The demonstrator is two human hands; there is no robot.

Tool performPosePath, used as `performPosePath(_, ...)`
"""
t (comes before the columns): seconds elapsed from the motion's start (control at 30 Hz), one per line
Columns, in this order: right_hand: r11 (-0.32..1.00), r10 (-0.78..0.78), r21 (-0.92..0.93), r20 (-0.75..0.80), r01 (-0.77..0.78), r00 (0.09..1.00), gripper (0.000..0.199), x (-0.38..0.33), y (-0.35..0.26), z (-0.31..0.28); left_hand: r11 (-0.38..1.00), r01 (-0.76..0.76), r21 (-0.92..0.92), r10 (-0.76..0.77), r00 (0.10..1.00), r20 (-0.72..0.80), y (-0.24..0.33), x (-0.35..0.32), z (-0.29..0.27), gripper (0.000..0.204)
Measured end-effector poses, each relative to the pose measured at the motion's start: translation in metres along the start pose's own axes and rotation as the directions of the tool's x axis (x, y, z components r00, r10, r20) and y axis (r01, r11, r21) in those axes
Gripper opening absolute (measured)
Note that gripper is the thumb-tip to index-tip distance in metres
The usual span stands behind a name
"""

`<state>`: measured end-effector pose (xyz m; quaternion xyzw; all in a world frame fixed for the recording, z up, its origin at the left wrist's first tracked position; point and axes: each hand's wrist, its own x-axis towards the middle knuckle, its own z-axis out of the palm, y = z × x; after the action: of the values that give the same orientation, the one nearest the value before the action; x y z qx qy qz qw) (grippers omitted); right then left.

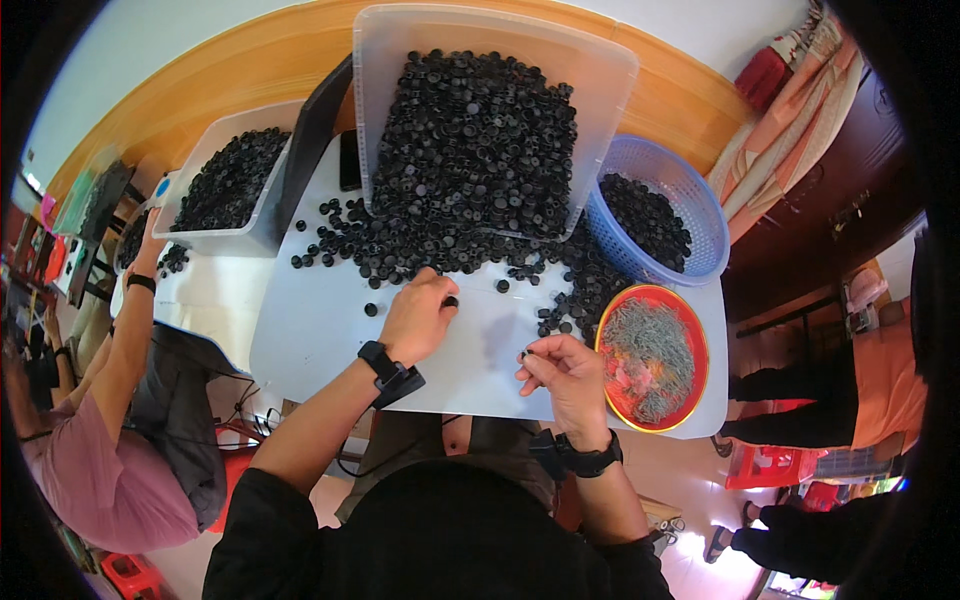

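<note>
Currently, the left hand (416, 318) is pinching a black cap (450, 302) over the table (470, 378), the right hand (566, 380) is pinching a tiny dark piece (526, 353) near the red bowl (648, 427), and many loose caps (470, 150) are apparently awaiting handling, finished ones being indistinguishable.

there is one view, taken from the wearer's head — the left of two fisheye cameras worn side by side. it looks steeply down, past the black shirt (440, 540) at the lower edge, onto the white surface (480, 375), and is upright and unmirrored. the forearms (318, 415) show below the middle, with the fingers (562, 346) fairly near the lens. the lens is wide enough to take in a wooden wall band (680, 105) along the top, bent into an arch, and a pink-shirted co-worker (110, 480) far left, beside the dark round rim.
</note>
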<state>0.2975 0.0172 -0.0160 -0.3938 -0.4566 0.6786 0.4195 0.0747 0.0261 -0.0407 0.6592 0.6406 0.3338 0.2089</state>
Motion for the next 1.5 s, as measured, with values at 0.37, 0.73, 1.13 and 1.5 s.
performPosePath(0.37,0.993,0.051,0.113,-0.069,-0.043,0.996,0.010,-0.009,0.006,-0.017,0.969,-0.110,0.221,0.097,0.993,0.071,0.043,0.036,0.027,0.035)
performPosePath(0.73,0.979,0.070,0.198,-0.095,-0.051,0.993,0.013,-0.043,0.018,-0.036,0.988,-0.154,-0.001,0.150,0.959,0.239,0.061,0.035,0.063,0.034)
performPosePath(1.13,0.984,0.029,0.176,-0.099,-0.011,0.995,0.012,-0.043,0.007,-0.031,0.982,-0.103,-0.161,0.129,0.979,0.158,0.046,0.041,0.069,0.015)
performPosePath(1.5,0.981,-0.184,0.083,0.078,0.178,0.980,0.015,-0.028,-0.029,0.024,0.393,0.403,-0.826,-0.153,0.915,0.374,0.074,-0.037,-0.027,0.023)
